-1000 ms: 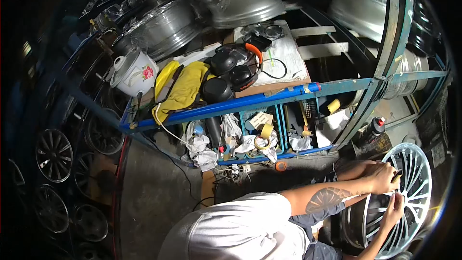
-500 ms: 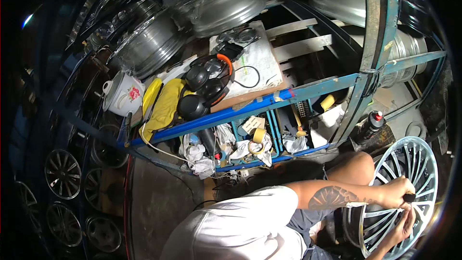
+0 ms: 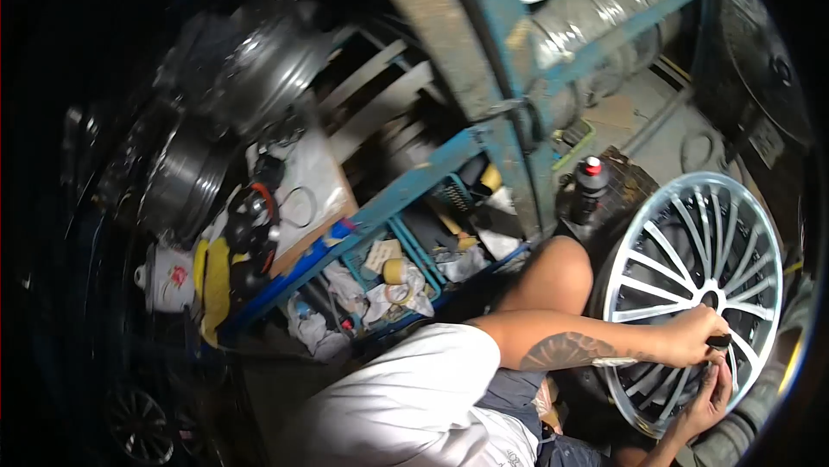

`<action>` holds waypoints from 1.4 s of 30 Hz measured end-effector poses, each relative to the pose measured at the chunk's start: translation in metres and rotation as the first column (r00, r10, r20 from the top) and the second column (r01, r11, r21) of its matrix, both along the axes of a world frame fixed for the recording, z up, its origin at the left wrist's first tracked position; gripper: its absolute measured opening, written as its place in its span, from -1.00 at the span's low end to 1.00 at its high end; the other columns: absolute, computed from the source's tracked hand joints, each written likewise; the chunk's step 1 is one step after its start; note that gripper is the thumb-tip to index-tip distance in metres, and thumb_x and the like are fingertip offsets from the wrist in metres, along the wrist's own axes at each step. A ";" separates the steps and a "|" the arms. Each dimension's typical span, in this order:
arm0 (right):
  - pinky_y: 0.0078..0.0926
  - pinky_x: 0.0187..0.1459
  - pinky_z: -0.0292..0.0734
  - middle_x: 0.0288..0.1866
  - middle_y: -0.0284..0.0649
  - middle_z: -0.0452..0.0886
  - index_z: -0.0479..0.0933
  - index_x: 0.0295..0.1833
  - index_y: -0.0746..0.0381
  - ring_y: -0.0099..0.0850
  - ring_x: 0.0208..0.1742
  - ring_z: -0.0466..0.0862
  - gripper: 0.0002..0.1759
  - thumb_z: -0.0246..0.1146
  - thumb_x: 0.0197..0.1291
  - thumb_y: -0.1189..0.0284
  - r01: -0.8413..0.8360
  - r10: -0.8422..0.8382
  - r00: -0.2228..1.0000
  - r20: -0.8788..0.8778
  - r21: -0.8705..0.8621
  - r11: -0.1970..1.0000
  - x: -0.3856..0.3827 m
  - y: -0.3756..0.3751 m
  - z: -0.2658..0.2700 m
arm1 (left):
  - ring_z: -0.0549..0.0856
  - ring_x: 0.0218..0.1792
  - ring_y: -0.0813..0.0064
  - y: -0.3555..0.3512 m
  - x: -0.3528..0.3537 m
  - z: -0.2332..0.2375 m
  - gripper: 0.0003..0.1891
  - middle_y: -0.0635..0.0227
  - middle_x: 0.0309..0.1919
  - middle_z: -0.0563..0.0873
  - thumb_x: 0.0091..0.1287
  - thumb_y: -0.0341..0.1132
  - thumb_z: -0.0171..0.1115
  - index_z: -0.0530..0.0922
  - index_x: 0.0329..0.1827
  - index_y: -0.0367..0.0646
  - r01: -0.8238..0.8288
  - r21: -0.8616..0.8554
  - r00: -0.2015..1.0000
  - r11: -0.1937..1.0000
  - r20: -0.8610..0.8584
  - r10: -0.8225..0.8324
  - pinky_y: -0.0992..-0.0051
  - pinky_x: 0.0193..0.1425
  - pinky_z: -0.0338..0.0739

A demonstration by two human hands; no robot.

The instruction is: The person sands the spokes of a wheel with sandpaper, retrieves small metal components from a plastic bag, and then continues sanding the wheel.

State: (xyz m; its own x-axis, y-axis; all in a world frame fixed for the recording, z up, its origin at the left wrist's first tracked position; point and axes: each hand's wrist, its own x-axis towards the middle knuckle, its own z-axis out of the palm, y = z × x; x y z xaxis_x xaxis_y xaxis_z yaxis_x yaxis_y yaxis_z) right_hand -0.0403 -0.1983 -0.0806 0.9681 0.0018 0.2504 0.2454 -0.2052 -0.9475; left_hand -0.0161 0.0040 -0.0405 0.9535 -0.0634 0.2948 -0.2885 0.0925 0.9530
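A multi-spoke wheel rim (image 3: 641, 287), silver on its spoke faces and dark between them, stands tilted in front of me. My left hand (image 3: 693, 335), on the tattooed arm, is closed around a small black object (image 3: 718, 342) whose round end shows beside the fist. That hand is over the spokes, just below the rim's hub. Right beneath it, my right hand (image 3: 710, 398) has its fingers bent and pressed together, with the tips close to the black object. Whatever those fingertips hold, if anything, is too small to make out.
Beyond my knee, a black bottle with a red cap (image 3: 591, 182) stands on a dark block. A blue metal rack (image 3: 419, 175) holds headphones (image 3: 252, 221), a yellow cloth (image 3: 216, 285), a white flowered pot (image 3: 170, 277), tape rolls (image 3: 395, 272) and more rims (image 3: 186, 175).
My view has turned right, so the rack and bottle sit further left and the rim shows more fully. My left hand still grips the black object, and both hands stay at the spokes.
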 end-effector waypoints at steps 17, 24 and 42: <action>-0.50 0.00 0.62 -0.12 -0.21 0.77 0.69 0.02 0.35 -0.46 -0.09 0.75 -0.86 0.34 0.43 0.53 -0.135 0.165 0.952 -0.257 0.133 0.982 -0.027 0.045 0.019 | 0.84 -0.30 0.35 0.069 0.013 0.046 -0.72 0.09 -0.30 0.84 0.22 -0.50 0.34 0.71 0.01 -0.30 0.428 0.694 0.904 0.579 -0.316 -0.289 0.38 -0.10 0.67; -0.34 -0.18 0.55 -0.31 -0.27 0.72 0.75 -0.18 0.17 -0.27 -0.26 0.71 -0.90 0.49 0.19 0.48 -0.365 0.378 0.921 -0.094 -0.547 0.754 -0.040 0.063 -0.015 | 0.59 -0.58 0.32 0.136 0.035 0.067 -0.73 0.11 -0.55 0.68 0.36 -0.24 0.38 0.70 -0.17 -0.35 -0.061 0.645 0.943 0.762 -0.213 0.257 0.37 -0.38 0.47; -0.32 -0.21 0.45 -0.39 -0.36 0.66 0.72 -0.26 0.13 -0.34 -0.34 0.64 -0.87 0.53 0.10 0.41 -0.450 0.570 0.811 -0.133 -0.764 0.463 -0.034 0.077 -0.014 | 0.71 -0.53 0.12 0.163 0.026 0.071 -0.64 0.09 -0.55 0.72 0.32 -0.18 0.29 0.67 -0.05 -0.35 -0.138 0.800 0.990 0.583 0.130 0.056 0.30 -0.35 0.63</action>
